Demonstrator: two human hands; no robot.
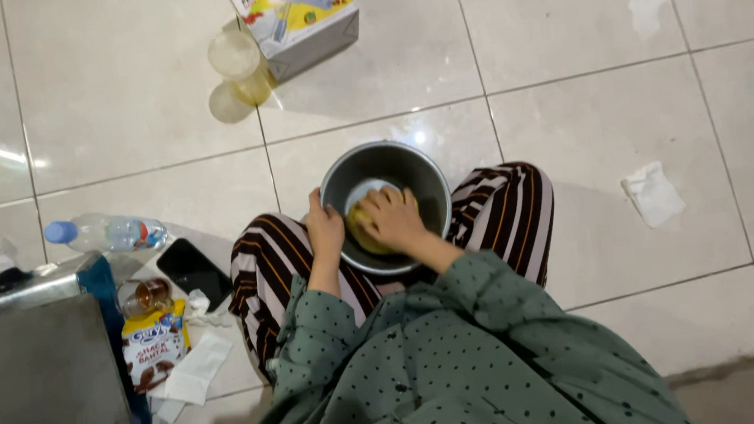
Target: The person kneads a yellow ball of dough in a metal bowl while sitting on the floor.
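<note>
The right hand (393, 218) is inside the metal bowl (424, 173), with the fingers curled down and pressed into a yellow lump (362, 225) that looks like dough — the hand is closed upon it, though how deep the fingers go I cannot tell. The left hand (324, 230) lies on the near left rim of the bowl, fingers wrapped over the edge, and so it holds the bowl steady. The bowl stands on the tiled floor (579, 31) between the person's knees, which are in striped trousers (258, 259), and the yellow lump sits at the bottom, toward the near side; behind it a pale, whitish patch (373, 187) shows, maybe flour or a part not yet mixed. As I judge it, the mixing is in progress and not finished — the mass has come together into one lump, but the pale part remains separate from it. On the floor beyond the bowl stand a clear plastic cup (236, 59) and a cardboard box (301, 14). To the left lie a water bottle (106, 234), a dark phone (193, 269), a small jar (143, 296) and a snack packet (154, 345).
</note>
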